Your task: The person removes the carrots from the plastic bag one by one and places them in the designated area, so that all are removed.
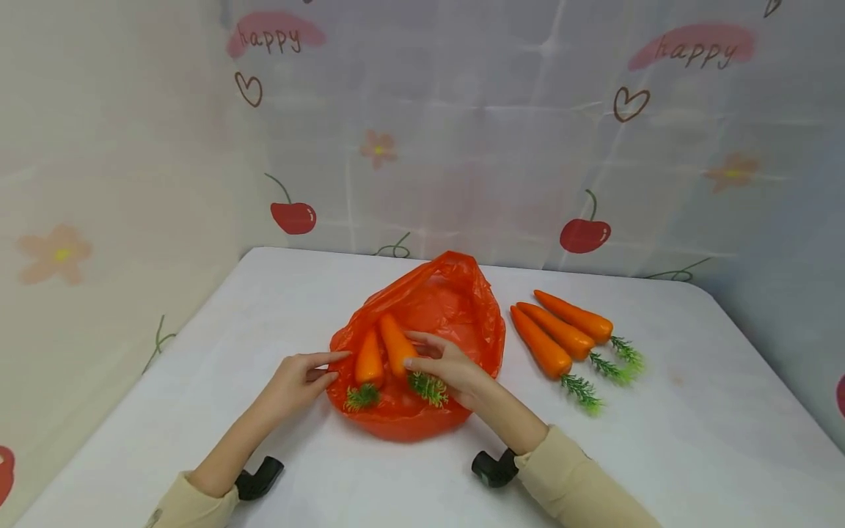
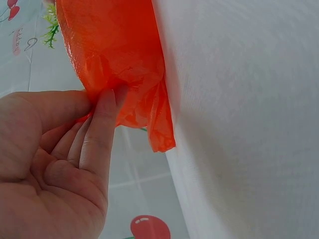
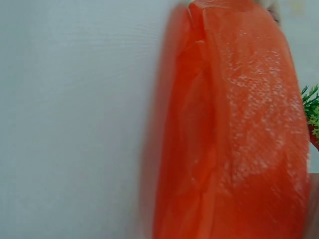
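Artificial carrots (image 1: 370, 359) are partly bagged: two are inside the red plastic bag (image 1: 409, 429), one held in the half-closed right hand (image 1: 452, 367); the rim is pinched by the left hand (image 1: 297, 378), three carrots (image 1: 557, 332) are left on the table (image 1: 370, 484)

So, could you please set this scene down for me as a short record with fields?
Container: orange-red plastic bag, open, on a white table
Inside the bag: two carrots, side by side, green tops toward the person
Left hand: pinches the bag's left edge
Right hand: holds the right-hand carrot in the bag
Outside the bag: three more carrots on the table, to the bag's right
Backdrop: sheet printed with cherries, hearts, flowers and "happy"
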`<state>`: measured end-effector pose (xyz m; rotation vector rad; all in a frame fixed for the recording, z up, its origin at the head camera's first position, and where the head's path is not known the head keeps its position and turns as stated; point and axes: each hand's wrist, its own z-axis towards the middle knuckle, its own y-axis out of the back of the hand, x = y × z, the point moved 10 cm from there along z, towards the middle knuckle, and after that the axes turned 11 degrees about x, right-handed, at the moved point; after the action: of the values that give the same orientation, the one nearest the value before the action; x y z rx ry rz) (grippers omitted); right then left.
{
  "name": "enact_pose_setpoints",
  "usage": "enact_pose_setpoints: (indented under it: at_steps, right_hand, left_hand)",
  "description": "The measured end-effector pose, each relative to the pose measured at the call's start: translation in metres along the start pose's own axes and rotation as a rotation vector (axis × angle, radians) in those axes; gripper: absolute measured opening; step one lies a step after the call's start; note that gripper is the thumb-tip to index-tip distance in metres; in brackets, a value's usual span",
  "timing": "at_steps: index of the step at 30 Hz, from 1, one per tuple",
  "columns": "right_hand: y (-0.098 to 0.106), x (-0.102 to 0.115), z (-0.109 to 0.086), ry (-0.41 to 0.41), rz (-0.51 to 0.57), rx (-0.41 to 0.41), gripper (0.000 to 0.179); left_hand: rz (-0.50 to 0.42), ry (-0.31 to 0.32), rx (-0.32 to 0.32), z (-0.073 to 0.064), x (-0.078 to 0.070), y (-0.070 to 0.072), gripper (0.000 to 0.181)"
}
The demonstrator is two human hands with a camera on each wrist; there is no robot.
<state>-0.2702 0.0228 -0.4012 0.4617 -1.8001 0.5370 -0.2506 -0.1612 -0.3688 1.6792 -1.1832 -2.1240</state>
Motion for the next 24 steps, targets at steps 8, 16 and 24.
enact_pose_setpoints:
  at_steps: [8,16,24]
  right_hand:
    - [0.008,0.007,-0.021,0.008,0.009,-0.020,0.051]
    - [0.023,0.019,-0.043,0.018,-0.041,-0.030,0.052]
    - [0.045,0.025,-0.060,0.065,-0.054,-0.031,0.053]
  left_hand:
    - [-0.010,0.003,0.005,-0.002,0.004,-0.001,0.035]
    - [-0.003,0.004,0.000,-0.002,0.001,0.002,0.034]
    - [0.000,-0.009,0.012,0.000,0.001,0.000,0.035]
